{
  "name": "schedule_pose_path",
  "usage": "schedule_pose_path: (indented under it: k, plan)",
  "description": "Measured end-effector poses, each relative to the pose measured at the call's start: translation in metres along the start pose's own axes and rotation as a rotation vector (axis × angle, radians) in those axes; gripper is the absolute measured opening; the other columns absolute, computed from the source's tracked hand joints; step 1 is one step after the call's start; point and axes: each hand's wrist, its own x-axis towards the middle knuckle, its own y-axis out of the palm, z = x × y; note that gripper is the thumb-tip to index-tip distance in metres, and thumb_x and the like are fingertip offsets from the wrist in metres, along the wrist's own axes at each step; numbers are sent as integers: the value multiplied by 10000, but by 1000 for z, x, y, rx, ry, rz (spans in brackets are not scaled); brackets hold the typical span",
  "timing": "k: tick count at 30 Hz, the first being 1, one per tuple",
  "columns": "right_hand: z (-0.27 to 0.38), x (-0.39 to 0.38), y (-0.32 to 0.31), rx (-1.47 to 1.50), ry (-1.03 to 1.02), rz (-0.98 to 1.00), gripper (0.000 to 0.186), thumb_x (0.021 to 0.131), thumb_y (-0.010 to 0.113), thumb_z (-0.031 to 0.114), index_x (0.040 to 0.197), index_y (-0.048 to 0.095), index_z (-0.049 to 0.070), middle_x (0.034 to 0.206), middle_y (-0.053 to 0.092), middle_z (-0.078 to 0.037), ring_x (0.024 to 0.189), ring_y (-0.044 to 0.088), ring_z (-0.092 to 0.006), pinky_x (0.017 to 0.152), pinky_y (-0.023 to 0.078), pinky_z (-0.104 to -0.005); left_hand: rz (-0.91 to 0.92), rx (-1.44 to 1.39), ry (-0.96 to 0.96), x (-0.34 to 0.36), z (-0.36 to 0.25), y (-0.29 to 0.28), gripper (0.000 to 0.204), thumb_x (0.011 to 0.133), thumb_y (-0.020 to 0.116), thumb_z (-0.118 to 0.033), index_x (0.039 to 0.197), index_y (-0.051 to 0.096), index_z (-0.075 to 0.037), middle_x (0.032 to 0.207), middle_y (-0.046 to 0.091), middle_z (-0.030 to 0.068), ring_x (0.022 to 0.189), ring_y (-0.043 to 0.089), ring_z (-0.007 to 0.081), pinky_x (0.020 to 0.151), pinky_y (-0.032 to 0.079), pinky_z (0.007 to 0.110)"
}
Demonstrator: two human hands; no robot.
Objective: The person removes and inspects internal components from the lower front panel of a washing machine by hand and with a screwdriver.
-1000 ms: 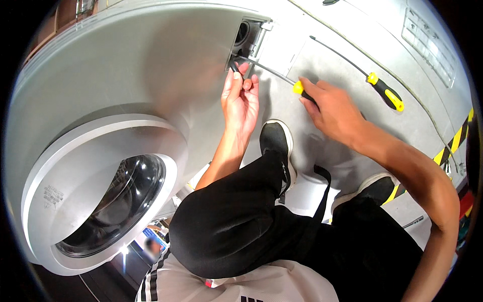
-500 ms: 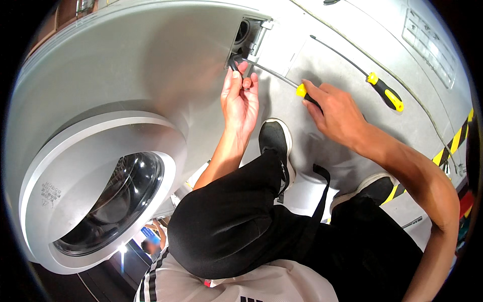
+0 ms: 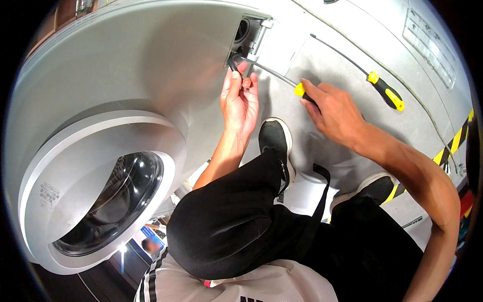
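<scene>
My left hand (image 3: 238, 108) is closed, palm up, with thumb and fingers pinching a short black hose (image 3: 232, 63). The hose comes out of a small open service hatch (image 3: 250, 38) low on the front of a grey washing machine (image 3: 196, 55). In my right hand (image 3: 339, 115) is a screwdriver (image 3: 299, 89) with a yellow and black handle. Its metal shaft slants up and left, and the tip meets the hose at the hatch's lower edge. Whether the tip touches or sits behind the hose cannot be made out. A dark round opening (image 3: 243, 30) shows inside the hatch.
A second yellow and black screwdriver (image 3: 386, 91) lies on the grey floor to the right. Beyond it runs a thin cable (image 3: 402, 83). The round washer door (image 3: 100, 133) bulges out at left. My shoes (image 3: 275, 141) are below my hands. Yellow-black striped tape (image 3: 459, 138) edges the right.
The screwdriver and my right hand have shifted very slightly left. My left hand keeps its hold on the hose in nearly the same place.
</scene>
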Motion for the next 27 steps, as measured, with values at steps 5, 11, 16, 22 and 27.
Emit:
schedule_pose_path:
  k: [5, 11, 16, 22, 27]
  plan:
    - [4, 3, 4, 10, -9, -5, 321, 869, 569, 117, 1150, 529, -32, 730, 556, -181, 648, 552, -369, 578, 433, -439, 1, 15, -2, 1, 0, 1, 222, 960, 479, -106, 1166, 496, -23, 1097, 549, 80, 697, 486, 82, 903, 487, 307]
    - [8, 5, 6, 3, 9, 8, 319, 869, 564, 114, 1146, 525, -39, 726, 557, -189, 647, 560, -381, 575, 438, -444, 27, 49, -23, 0, 0, 1, 219, 958, 487, -119, 1158, 496, -30, 1106, 550, 80, 704, 500, 89, 888, 496, 313]
    - [11, 8, 7, -23, 20, 20, 314, 870, 556, 111, 1145, 516, -38, 721, 553, -191, 647, 563, -384, 574, 443, -447, 65, 78, -47, 0, 2, 4, 199, 952, 500, -123, 1137, 500, -47, 1126, 547, 89, 718, 507, 91, 896, 489, 317]
    - [15, 10, 9, -112, 20, 16, 308, 868, 555, 112, 1138, 512, -30, 714, 553, -179, 625, 560, -375, 553, 444, -452, 83, 99, -52, 5, 5, -2, 253, 962, 486, -142, 1191, 470, -35, 1072, 568, 127, 717, 543, 113, 863, 510, 345]
    - [25, 13, 5, -86, 72, 81, 313, 871, 550, 129, 1138, 515, -31, 717, 561, -168, 630, 564, -369, 560, 452, -451, 132, 93, -60, 4, 3, -1, 309, 970, 474, -198, 1225, 432, -28, 1051, 578, 152, 735, 564, 141, 846, 509, 358]
